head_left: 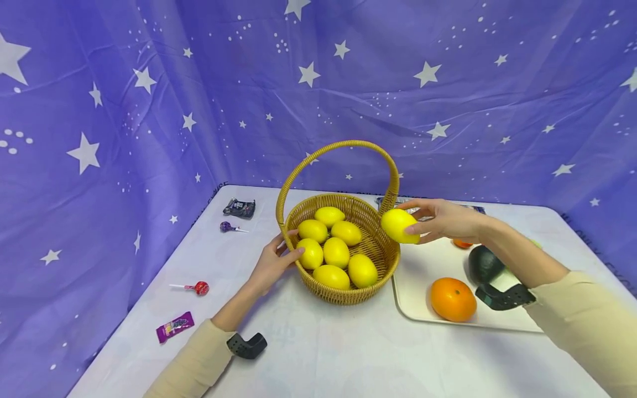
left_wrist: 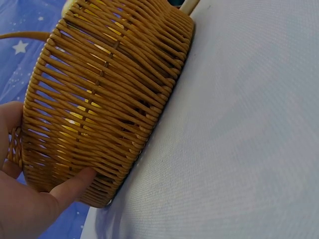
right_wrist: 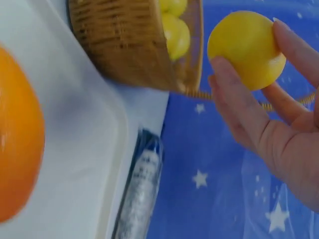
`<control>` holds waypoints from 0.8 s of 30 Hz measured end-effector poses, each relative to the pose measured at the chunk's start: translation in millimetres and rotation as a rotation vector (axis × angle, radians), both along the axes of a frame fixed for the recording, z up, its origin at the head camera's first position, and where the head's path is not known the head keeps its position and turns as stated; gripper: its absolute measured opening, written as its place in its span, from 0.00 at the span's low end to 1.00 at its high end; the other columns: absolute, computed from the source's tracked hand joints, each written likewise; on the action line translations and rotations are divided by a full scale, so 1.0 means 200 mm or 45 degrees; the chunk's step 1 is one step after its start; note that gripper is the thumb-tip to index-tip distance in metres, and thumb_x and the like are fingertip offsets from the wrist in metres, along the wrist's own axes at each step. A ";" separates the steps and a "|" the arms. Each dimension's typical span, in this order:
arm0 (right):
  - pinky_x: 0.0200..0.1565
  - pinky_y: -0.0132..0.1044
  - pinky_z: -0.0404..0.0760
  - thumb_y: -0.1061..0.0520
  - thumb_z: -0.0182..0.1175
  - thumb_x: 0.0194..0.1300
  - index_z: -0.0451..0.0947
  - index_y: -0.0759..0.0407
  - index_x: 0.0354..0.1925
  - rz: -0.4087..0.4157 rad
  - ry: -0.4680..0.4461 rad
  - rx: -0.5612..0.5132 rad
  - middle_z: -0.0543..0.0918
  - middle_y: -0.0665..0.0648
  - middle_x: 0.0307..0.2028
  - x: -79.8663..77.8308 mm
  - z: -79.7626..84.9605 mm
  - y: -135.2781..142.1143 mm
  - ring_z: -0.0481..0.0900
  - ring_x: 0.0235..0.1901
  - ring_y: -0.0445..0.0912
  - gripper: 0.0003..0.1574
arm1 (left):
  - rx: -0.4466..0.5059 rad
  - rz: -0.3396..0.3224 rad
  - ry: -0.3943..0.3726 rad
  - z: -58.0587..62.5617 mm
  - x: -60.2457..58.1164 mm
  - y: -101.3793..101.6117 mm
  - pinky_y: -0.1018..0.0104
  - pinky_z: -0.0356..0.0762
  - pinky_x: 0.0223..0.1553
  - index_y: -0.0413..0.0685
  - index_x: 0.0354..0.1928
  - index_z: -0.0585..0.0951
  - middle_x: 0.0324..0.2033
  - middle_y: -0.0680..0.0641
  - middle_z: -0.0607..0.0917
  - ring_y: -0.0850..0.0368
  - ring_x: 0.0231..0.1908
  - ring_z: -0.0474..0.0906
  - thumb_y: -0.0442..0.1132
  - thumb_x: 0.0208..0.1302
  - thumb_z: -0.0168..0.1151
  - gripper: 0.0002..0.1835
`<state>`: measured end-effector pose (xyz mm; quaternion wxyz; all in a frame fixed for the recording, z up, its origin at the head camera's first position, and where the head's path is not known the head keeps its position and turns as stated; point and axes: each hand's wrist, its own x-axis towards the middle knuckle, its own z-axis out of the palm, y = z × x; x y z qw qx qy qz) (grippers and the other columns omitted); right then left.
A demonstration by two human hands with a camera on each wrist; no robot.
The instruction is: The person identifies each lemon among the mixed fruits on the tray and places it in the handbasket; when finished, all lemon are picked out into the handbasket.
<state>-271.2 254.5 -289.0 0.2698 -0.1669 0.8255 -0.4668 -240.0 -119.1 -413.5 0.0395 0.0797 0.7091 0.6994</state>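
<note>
A wicker basket [head_left: 343, 298] with a tall arched handle stands mid-table, holding several yellow lemons [head_left: 336, 253]. At its left rim my left hand [head_left: 273, 261] grips the basket; the left wrist view shows the thumb [left_wrist: 75, 186] against the woven outside, while the other fingers are partly hidden at the rim. My right hand [head_left: 438, 221] pinches another lemon [head_left: 400, 225] between thumb and fingers, held up at the basket's right rim beside the foot of the handle. The right wrist view shows this lemon [right_wrist: 246, 50] apart from those inside.
Right of the basket lies a cream tray [head_left: 415, 287] with an orange [head_left: 453, 299], a dark green avocado-like fruit [head_left: 484, 265] and a partly hidden orange-red item [head_left: 463, 243]. A silvery packet [right_wrist: 142, 189] lies behind the tray. Lollipops [head_left: 201, 288] and small wrapped packets [head_left: 175, 326] are at left.
</note>
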 end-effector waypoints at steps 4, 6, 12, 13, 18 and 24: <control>0.51 0.47 0.82 0.54 0.67 0.62 0.57 0.60 0.71 0.037 -0.041 0.020 0.60 0.72 0.64 -0.02 -0.03 -0.10 0.73 0.57 0.59 0.45 | 0.000 0.003 0.001 0.00 0.00 0.00 0.57 0.80 0.51 0.39 0.69 0.64 0.70 0.38 0.61 0.40 0.68 0.59 0.32 0.68 0.59 0.29; 0.51 0.47 0.82 0.54 0.67 0.63 0.59 0.59 0.71 0.059 -0.038 0.047 0.60 0.72 0.64 -0.03 -0.06 -0.15 0.71 0.58 0.60 0.44 | -0.004 0.005 0.003 0.00 0.00 0.00 0.57 0.80 0.51 0.39 0.69 0.64 0.70 0.37 0.61 0.40 0.68 0.59 0.32 0.68 0.59 0.29; 0.51 0.46 0.82 0.57 0.65 0.65 0.61 0.59 0.70 0.133 -0.007 0.152 0.59 0.73 0.66 -0.10 -0.13 -0.26 0.68 0.61 0.62 0.40 | -0.025 0.007 -0.014 0.00 0.01 0.00 0.58 0.80 0.52 0.40 0.70 0.63 0.70 0.37 0.60 0.40 0.69 0.57 0.34 0.68 0.60 0.31; 0.51 0.46 0.82 0.59 0.64 0.65 0.61 0.60 0.70 0.141 -0.015 0.162 0.60 0.73 0.66 -0.11 -0.14 -0.28 0.68 0.60 0.61 0.39 | -0.028 0.007 -0.017 0.00 0.01 0.00 0.58 0.79 0.53 0.40 0.70 0.63 0.70 0.37 0.59 0.40 0.69 0.57 0.34 0.68 0.60 0.31; 0.49 0.48 0.83 0.64 0.64 0.63 0.63 0.58 0.68 0.163 -0.061 0.205 0.62 0.70 0.65 -0.17 -0.19 -0.35 0.71 0.56 0.57 0.38 | -0.026 0.008 -0.023 -0.01 0.00 0.00 0.58 0.79 0.53 0.40 0.70 0.64 0.70 0.37 0.59 0.40 0.69 0.57 0.34 0.68 0.61 0.31; 0.49 0.49 0.83 0.68 0.62 0.64 0.63 0.58 0.67 0.229 -0.123 0.254 0.61 0.70 0.64 -0.21 -0.18 -0.39 0.73 0.53 0.55 0.36 | -0.015 0.015 -0.028 -0.01 0.00 0.00 0.58 0.79 0.53 0.41 0.69 0.64 0.70 0.37 0.60 0.40 0.68 0.57 0.34 0.67 0.61 0.30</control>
